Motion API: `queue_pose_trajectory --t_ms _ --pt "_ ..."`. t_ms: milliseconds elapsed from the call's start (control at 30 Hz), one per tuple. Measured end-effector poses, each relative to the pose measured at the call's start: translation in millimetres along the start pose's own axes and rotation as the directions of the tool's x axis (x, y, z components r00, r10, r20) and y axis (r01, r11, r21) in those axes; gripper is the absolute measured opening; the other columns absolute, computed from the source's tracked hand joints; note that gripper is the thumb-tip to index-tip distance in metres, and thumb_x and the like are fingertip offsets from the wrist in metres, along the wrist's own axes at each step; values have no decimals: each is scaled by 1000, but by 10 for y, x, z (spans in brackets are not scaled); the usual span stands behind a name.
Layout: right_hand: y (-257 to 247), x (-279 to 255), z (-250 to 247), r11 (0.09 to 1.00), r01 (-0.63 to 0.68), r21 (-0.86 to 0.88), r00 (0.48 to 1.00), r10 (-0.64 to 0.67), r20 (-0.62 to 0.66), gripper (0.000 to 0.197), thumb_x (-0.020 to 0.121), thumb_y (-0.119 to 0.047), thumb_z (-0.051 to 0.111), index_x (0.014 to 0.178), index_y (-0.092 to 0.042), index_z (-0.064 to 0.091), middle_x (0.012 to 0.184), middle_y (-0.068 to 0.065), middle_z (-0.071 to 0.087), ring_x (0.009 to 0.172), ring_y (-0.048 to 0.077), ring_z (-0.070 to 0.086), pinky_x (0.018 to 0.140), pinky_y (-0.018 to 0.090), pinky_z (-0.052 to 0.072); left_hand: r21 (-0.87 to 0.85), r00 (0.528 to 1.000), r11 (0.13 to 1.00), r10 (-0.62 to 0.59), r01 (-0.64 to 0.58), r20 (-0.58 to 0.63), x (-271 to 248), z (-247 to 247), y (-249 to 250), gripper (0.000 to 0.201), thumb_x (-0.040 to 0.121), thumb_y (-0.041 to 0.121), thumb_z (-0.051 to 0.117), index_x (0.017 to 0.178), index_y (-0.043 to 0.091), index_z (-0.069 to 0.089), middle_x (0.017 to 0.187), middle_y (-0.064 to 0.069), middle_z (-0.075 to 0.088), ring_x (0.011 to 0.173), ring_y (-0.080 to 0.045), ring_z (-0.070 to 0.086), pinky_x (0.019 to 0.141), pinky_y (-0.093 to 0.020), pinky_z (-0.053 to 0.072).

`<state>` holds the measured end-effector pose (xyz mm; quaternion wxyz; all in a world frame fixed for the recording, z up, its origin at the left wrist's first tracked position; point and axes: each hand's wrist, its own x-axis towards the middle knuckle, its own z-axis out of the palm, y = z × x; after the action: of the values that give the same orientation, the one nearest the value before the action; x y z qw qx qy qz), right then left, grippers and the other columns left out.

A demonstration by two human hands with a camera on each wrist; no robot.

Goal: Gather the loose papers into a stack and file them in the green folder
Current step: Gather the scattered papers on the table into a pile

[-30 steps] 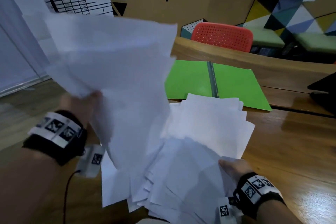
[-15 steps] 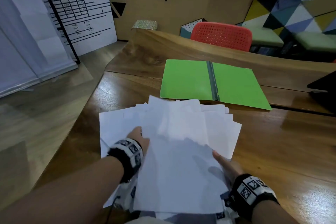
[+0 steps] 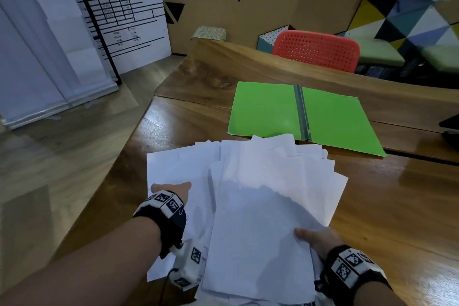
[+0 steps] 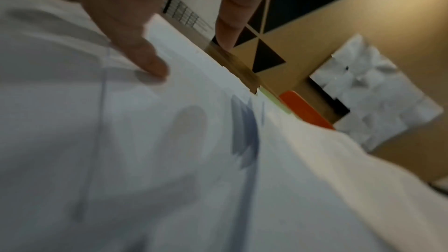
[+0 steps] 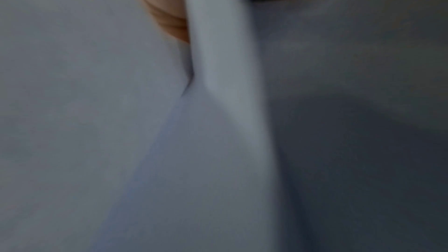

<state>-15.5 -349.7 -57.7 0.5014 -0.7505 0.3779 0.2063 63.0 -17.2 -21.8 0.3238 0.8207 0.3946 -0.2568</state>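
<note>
Several white papers [image 3: 260,206] lie fanned in a loose pile on the wooden table [image 3: 397,206]. Just beyond them, the green folder [image 3: 268,109] lies open and flat, its grey spine upward. My left hand [image 3: 171,187] rests flat on the pile's left sheets; in the left wrist view a straight fingertip [image 4: 150,64] touches the papers [image 4: 218,160]. My right hand [image 3: 315,238] grips the pile's near right edge, thumb on top and fingers hidden beneath. Papers [image 5: 97,102] fill the right wrist view, with a bit of finger [image 5: 167,7] behind a sheet.
The table's left edge runs diagonally just left of the pile, with floor below. A red chair [image 3: 315,49] stands behind the table. A dark object [image 3: 450,129] sits at the right edge. A white board with a printed table [image 3: 119,20] leans at the far left.
My left hand held a sheaf of papers up in the air, laid it down on the pile, then slid left onto the outer sheets. My right hand stayed on the near right edge.
</note>
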Motion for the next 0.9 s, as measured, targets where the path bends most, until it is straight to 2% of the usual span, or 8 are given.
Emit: queue_pose_trajectory --t_ms 100,233,300,433,500,567,767,900 --pt "11 23 3 1000 10 7 1000 -10 2 45 59 -19 86 91 6 67 87 21 71 81 37 69 85 50 54 -70 995 994 85 -81 59 -128 9 14 71 82 34 62 138 1 34 143 -20 40 130 -38 42 84 -34 45" --pt "24 36 1 1000 1 18 1000 -1 12 52 56 -25 87 93 4 66 88 20 71 82 38 69 85 51 55 355 976 911 217 -212 26 -258 -16 18 46 97 28 34 142 20 29 147 -12 37 134 -33 36 109 -39 32" --pt "18 28 1 1000 -1 22 1000 1 9 50 57 -25 86 93 3 65 88 20 71 81 38 69 84 50 55 427 966 868 247 -253 71 -180 -18 17 48 95 24 35 143 23 28 147 -10 37 132 -32 40 107 -37 34" --pt "-30 -14 10 999 2 45 1000 -3 23 40 60 -22 85 86 0 66 88 20 71 82 37 69 85 50 55 163 981 968 181 -190 68 -173 8 57 57 92 28 50 141 5 32 148 -18 35 135 -35 37 72 -26 43" --pt "-66 -20 -10 998 19 57 999 -20 25 34 61 -20 85 82 0 67 86 19 72 82 36 69 86 48 55 206 981 960 177 -191 84 -147 17 75 56 95 33 44 144 15 28 153 -13 28 139 -32 31 103 -32 37" --pt "-121 -28 -71 997 45 64 999 -46 14 30 64 -18 84 81 1 69 87 19 71 83 35 68 84 42 54 134 978 970 199 -205 56 -121 62 79 57 93 30 47 145 18 27 154 -12 27 140 -30 29 115 -38 26" --pt "-203 25 -214 995 75 58 997 -75 2 27 66 -15 82 82 1 68 88 19 70 80 32 66 78 38 53 -106 973 968 229 -227 15 -304 235 187 76 76 25 72 138 1 35 141 -14 47 128 -31 46 110 -36 34" --pt "-166 -12 -182 995 77 66 996 -75 -44 20 70 -3 78 73 0 59 75 12 62 76 31 60 76 38 49 -81 959 956 282 -282 -7 -476 182 213 23 83 16 62 102 3 61 107 -14 59 95 -29 55 88 -33 43"
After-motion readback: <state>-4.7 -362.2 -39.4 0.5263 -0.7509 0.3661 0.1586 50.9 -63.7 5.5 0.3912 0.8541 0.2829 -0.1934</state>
